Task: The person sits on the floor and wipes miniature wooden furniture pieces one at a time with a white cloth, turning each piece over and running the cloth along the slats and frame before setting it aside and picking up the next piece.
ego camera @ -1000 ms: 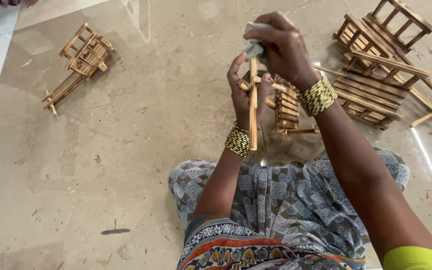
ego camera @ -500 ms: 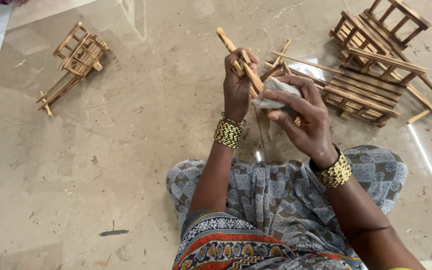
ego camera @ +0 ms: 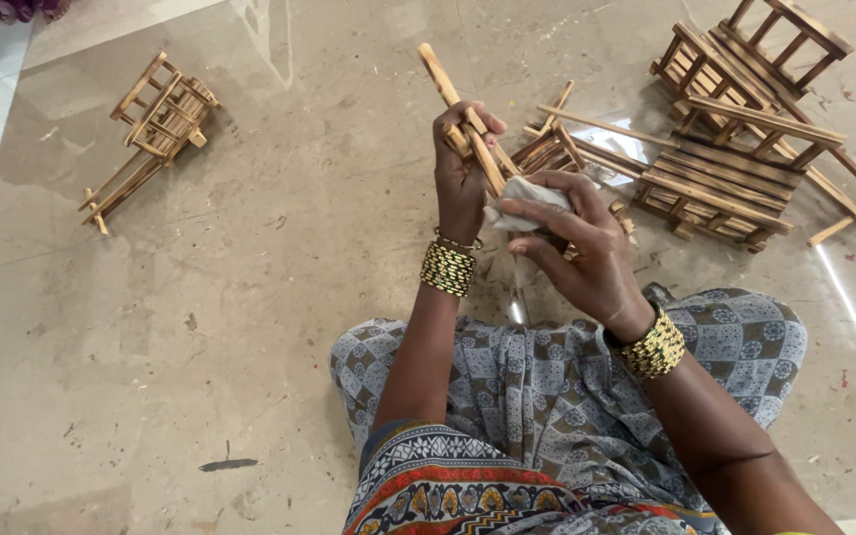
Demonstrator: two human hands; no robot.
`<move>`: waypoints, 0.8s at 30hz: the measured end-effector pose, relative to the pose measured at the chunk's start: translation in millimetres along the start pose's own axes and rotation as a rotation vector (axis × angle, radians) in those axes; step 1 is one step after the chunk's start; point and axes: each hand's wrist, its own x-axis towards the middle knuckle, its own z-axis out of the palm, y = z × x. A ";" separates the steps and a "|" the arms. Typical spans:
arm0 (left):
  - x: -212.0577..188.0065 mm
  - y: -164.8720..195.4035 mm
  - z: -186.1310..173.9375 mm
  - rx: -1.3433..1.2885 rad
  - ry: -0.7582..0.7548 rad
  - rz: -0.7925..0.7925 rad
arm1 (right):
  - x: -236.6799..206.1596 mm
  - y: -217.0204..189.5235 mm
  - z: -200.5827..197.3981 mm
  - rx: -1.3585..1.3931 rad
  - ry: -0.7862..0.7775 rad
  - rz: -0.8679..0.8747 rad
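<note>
The left hand [ego camera: 463, 173] is clenched around a slim, pale wooden slat piece [ego camera: 463, 114] that tilts up and away above the floor, its grain smooth and light tan. The right hand [ego camera: 587, 253] pinches a crumpled white cloth [ego camera: 532, 195] against the slat's lower part. Just behind lie small slatted wooden frames [ego camera: 720, 178], flat and ladder-like, and well off to the left a miniature wooden chair frame [ego camera: 151, 124] rests tipped on the polished beige stone floor [ego camera: 200, 347].
</note>
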 end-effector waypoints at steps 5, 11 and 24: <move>-6.0 -8.7 -8.7 -0.023 0.019 0.061 | 21.9 29.9 -11.3 0.150 0.104 0.114; -7.1 -25.6 -10.9 -0.185 0.017 0.006 | 69.8 67.1 17.4 0.519 0.085 0.402; -20.5 -21.6 -29.9 -0.068 0.002 0.084 | 34.2 160.4 92.6 -0.184 0.062 0.345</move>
